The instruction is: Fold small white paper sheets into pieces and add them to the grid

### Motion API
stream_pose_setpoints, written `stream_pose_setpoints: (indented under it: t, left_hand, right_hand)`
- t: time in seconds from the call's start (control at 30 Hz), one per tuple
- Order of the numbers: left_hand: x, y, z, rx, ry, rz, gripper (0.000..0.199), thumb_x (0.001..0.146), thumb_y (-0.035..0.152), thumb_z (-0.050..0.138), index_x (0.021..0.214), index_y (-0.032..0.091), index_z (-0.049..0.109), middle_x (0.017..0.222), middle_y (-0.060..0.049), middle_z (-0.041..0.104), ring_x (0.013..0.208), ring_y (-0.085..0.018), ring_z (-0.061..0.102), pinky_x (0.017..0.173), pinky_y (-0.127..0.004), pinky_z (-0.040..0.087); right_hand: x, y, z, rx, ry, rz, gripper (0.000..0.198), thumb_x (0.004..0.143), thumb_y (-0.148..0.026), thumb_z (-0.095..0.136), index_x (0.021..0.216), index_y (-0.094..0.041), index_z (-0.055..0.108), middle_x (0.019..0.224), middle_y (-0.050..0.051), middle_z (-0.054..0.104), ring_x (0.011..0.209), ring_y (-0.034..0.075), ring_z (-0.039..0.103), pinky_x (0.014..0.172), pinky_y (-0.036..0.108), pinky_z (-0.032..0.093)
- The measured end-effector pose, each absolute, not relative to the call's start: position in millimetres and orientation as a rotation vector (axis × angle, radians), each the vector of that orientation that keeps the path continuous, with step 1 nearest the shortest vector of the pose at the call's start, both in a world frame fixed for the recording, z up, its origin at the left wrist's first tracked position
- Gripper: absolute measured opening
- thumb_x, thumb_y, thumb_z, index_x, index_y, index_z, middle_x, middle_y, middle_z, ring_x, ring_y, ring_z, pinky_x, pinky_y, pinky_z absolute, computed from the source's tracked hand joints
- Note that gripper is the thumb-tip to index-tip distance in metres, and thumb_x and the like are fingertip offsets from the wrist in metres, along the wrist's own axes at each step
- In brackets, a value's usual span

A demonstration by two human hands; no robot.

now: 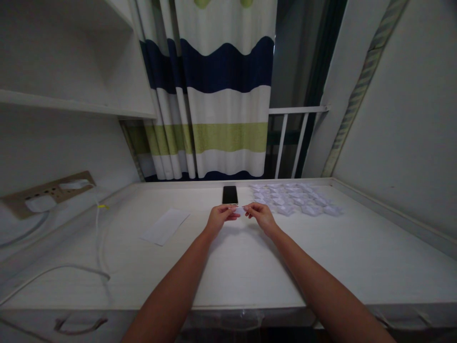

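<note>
Between my two hands is a small piece of white paper (240, 210), held just above the white desk. My left hand (220, 218) pinches its left side between thumb and fingers. On the other side, my right hand (260, 215) is closed with its fingertips at the paper's right edge. The paper's exact folds are too small to make out. Right behind my hands lies a black-screened phone (230, 194). Several small folded white paper pieces (293, 197) sit in rows at the back right. A flat stack or sheet of white paper (166, 226) lies to the left.
White cables (98, 224) run down from a wall socket panel (50, 193) onto the desk's left side. A shelf (78, 109) overhangs at upper left. Behind the desk (250, 276) hang a striped curtain (228, 109) and a white railing (298, 110). A wall (403, 143) bounds the right.
</note>
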State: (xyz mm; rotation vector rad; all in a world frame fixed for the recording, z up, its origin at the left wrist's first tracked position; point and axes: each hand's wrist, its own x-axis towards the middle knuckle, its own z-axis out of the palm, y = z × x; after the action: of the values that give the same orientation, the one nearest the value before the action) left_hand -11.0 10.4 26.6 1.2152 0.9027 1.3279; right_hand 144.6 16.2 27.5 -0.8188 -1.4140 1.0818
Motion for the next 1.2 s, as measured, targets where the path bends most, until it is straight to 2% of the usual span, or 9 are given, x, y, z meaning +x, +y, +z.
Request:
stream_pose_setpoints:
  t: [0.33,0.47,0.6,0.83,1.0,1.2]
  left_hand:
    - [-10,10,27,1.209,0.877,1.320,0.031,0.057,0.033,0.069,0.076,0.010,0.065,0.064,-0.005,0.065,0.057,-0.014,0.062,0.062,-0.028,0.051]
    - [-10,10,26,1.207,0.868,1.335,0.030,0.058,0.033,0.068,0.076,0.010,0.064,0.068,-0.006,0.066,0.061,-0.015,0.062,0.065,-0.029,0.051]
    - [-11,9,26,1.224,0.843,1.326,0.031,0.058,0.034,0.068,0.078,0.010,0.064,0.071,-0.006,0.067,0.066,-0.016,0.062,0.068,-0.030,0.050]
    - [-11,6,28,1.245,0.882,1.280,0.033,0.056,0.036,0.068,0.077,0.010,0.062,0.065,-0.006,0.065,0.060,-0.017,0.062,0.057,-0.026,0.048]
    - [-12,5,29,1.286,0.893,1.249,0.032,0.057,0.037,0.067,0.075,0.011,0.061,0.069,-0.006,0.065,0.062,-0.017,0.062,0.054,-0.025,0.047]
    - [-13,5,28,1.340,0.872,1.215,0.033,0.058,0.040,0.065,0.071,0.011,0.062,0.072,-0.007,0.065,0.065,-0.016,0.060,0.057,-0.026,0.048]
  right_hand:
    - [142,15,30,-0.805,-1.388,1.132,0.026,0.058,-0.041,0.065,0.062,-0.015,0.060,0.046,-0.002,0.056,0.044,0.009,0.049,0.048,0.023,0.040]
    - [142,14,28,-0.791,-1.433,1.128,0.026,0.055,-0.036,0.067,0.068,-0.015,0.060,0.051,-0.002,0.057,0.049,0.010,0.052,0.048,0.023,0.040]
    - [140,16,24,-0.783,-1.486,1.102,0.026,0.053,-0.034,0.069,0.064,-0.015,0.056,0.053,-0.002,0.057,0.049,0.010,0.051,0.047,0.022,0.039]
    - [144,19,20,-0.803,-1.546,1.041,0.024,0.056,-0.035,0.067,0.059,-0.016,0.053,0.049,-0.003,0.054,0.046,0.008,0.047,0.047,0.022,0.038]
    - [144,21,18,-0.788,-1.558,1.022,0.023,0.058,-0.035,0.065,0.062,-0.016,0.053,0.051,-0.003,0.052,0.046,0.009,0.048,0.047,0.022,0.039]
    - [141,20,20,-0.775,-1.474,1.075,0.026,0.056,-0.034,0.066,0.071,-0.017,0.052,0.066,-0.002,0.055,0.051,0.010,0.055,0.045,0.022,0.043]
